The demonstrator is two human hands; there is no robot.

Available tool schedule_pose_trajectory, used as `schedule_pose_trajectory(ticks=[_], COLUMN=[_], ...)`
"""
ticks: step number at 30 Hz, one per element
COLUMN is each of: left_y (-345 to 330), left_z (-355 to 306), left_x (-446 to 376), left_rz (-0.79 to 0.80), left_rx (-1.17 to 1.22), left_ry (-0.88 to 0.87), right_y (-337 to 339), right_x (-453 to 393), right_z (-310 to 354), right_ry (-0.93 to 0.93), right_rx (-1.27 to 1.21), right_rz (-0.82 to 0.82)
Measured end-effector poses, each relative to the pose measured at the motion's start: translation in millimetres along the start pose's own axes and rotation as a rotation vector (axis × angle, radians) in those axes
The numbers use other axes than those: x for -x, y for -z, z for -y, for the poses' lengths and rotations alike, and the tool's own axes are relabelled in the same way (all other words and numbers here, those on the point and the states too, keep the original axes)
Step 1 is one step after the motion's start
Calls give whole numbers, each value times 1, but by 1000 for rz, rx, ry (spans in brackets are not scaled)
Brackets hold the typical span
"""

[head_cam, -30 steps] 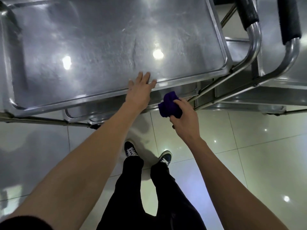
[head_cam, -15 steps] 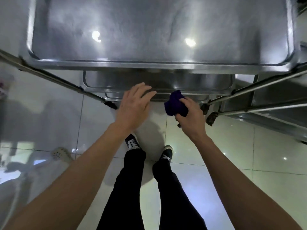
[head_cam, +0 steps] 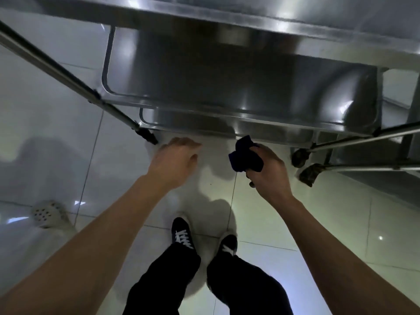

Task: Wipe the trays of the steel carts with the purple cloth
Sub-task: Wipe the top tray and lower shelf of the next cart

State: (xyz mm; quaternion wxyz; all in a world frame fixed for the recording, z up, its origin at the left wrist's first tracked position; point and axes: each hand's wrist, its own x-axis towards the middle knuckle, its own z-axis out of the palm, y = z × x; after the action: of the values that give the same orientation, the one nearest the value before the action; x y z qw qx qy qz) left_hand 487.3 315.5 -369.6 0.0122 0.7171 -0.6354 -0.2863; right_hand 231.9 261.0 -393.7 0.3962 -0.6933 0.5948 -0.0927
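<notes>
A steel cart fills the top of the head view. Its top tray's front edge (head_cam: 250,21) runs across the top, a middle tray (head_cam: 204,71) lies in shadow below it, and a bottom tray's rim (head_cam: 193,129) shows lower down. My right hand (head_cam: 267,171) grips the bunched purple cloth (head_cam: 244,155) just in front of the bottom tray's rim. My left hand (head_cam: 175,159) hovers over the floor to the left, fingers relaxed, holding nothing.
The cart's slanted steel leg (head_cam: 68,78) ends in a black foot at the left. Two castor wheels (head_cam: 303,165) and rails of a second cart (head_cam: 368,142) sit at the right. My feet (head_cam: 202,241) stand on glossy floor tiles; a floor drain (head_cam: 45,213) lies at the left.
The view has dropped lower, so the top tray's surface has left the frame and the lower trays show larger. My left hand came off the top tray's rim. The right hand still holds the cloth.
</notes>
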Motion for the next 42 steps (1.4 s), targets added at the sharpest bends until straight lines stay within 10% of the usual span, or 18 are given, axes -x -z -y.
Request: schedule_pose_trajectory(ticks=[14, 30, 42], left_y=[-115, -199, -221], left_z=[102, 227, 279], left_x=[-100, -167, -166], left_rz=[20, -184, -268], left_rx=[-25, -42, -72], left_ry=[33, 37, 143], right_y=[-142, -220, -299], right_x=[-116, -244, -248], right_z=[-70, -71, -82], right_ry=[23, 334, 265], right_rx=[-28, 57, 521], right_rz=[155, -126, 78])
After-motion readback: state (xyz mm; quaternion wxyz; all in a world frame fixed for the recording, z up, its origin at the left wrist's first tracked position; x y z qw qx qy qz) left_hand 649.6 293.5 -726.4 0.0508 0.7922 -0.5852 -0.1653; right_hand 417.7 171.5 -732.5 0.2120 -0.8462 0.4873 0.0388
